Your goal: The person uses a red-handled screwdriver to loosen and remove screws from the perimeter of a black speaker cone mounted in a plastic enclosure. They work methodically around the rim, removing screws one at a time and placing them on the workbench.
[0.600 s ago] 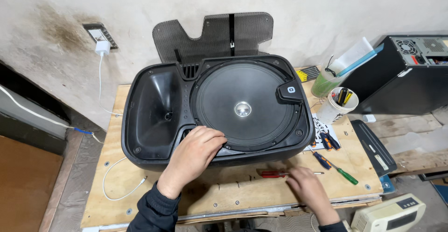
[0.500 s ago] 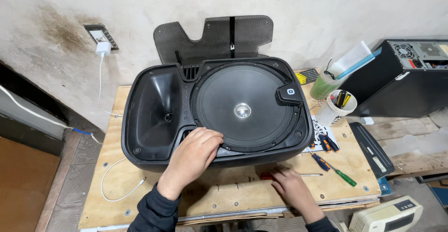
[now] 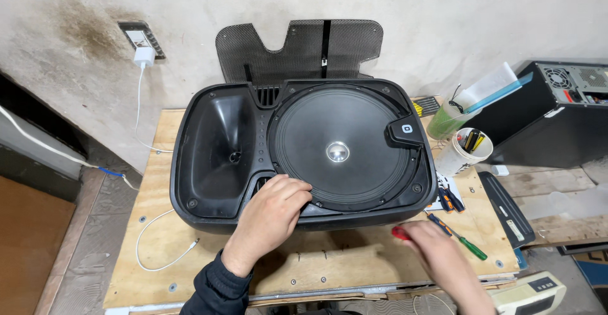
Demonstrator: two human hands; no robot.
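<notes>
Backdrop: stained plaster wall with a wall socket [image 3: 140, 41] at 11 o'clock and a white charger cable trailing down onto the plywood table [image 3: 161, 226].

Head view, main item: big black speaker cabinet [image 3: 215, 210] lying face-up mid-table, woofer cone [image 3: 339, 150] up, horn opening at 9 o'clock of the cone. Its perforated metal grille [image 3: 304, 49] is off and leaning on the wall at 12 o'clock.

Left hand: left hand [image 3: 269, 217] lies palm-down on the cabinet's front edge, at about 7 o'clock of the cone, fingers curled over the rim. Grip is a loose resting press, not wrapped around anything.

Right hand: right hand [image 3: 437, 258] is low at 5 o'clock, blurry, with the red-handled screwdriver [image 3: 400, 232] poking out by the fingertips. Looks like the grip has closed on that handle, so that tool is now off the table and just below the cabinet's front right corner.

What changed: half a second back the right hand was flat on the table reaching over the red tool; now it has it and is coming up. Left hand hasn't budged. Reads to me like the tool pickup is done and the cabinet is being steadied.

Other bits: green-handled screwdriver [image 3: 465, 244] still on the table at 4 o'clock, white cup of tools [image 3: 461, 153] and black computer case [image 3: 544, 122] at 3 o'clock.
</notes>
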